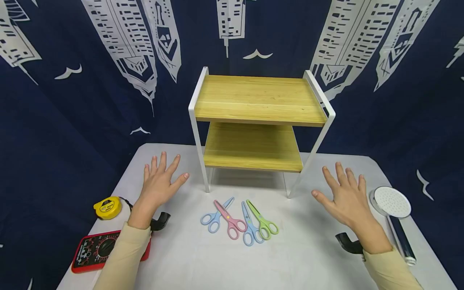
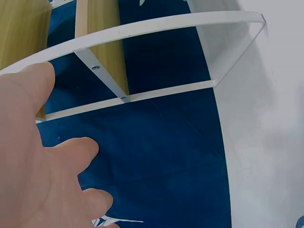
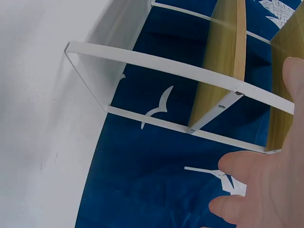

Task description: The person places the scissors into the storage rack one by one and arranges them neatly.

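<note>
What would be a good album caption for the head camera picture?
Two open hands, left hand and right hand, hover beside four scissors before a two-tier shelf.

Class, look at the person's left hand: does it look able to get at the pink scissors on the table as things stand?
Probably yes. The left hand is open, holds nothing and hovers over the table. The pink scissors lie flat just to its right among the other scissors, with bare table between and nothing covering them.

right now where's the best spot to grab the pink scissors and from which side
Probably by the handle loops. The pink scissors lie flat on the table, blades pointing away toward the shelf, loops nearest the person. Come from above on the near side with the left hand, the closer one, and pinch the loops; the blue scissors crowd the blades.
</note>
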The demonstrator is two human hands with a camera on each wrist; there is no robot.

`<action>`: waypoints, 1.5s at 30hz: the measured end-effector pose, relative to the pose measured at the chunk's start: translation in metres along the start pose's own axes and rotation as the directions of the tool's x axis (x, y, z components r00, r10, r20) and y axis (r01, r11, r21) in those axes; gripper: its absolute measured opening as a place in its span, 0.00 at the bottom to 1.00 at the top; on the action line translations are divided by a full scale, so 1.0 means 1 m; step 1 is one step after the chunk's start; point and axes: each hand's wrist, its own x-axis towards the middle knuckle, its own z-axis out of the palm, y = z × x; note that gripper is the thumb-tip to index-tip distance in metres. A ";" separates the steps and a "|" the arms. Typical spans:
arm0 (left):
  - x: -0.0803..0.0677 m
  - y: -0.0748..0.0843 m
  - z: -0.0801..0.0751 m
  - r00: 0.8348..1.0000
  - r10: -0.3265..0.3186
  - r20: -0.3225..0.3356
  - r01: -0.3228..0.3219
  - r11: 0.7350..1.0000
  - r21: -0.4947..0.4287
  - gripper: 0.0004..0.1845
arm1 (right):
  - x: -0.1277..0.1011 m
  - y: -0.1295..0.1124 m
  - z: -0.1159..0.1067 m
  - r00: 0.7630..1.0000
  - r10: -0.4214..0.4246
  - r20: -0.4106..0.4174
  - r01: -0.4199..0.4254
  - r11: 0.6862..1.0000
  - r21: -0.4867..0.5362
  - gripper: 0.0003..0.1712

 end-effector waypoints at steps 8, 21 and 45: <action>0.003 0.003 0.008 1.000 -0.007 -0.026 0.006 0.998 -0.057 0.41 | -0.005 -0.002 0.013 1.000 -0.006 0.025 0.005 1.000 0.014 0.48; 0.016 0.013 0.039 0.988 0.057 -0.142 -0.118 0.880 -0.461 0.33 | -0.026 -0.036 0.072 0.991 -0.108 0.079 0.097 0.987 0.132 0.32; 0.033 0.046 0.075 0.983 -0.016 -0.183 -0.139 0.587 -0.798 0.18 | -0.021 -0.101 0.107 0.905 -0.334 0.264 0.181 0.864 0.470 0.12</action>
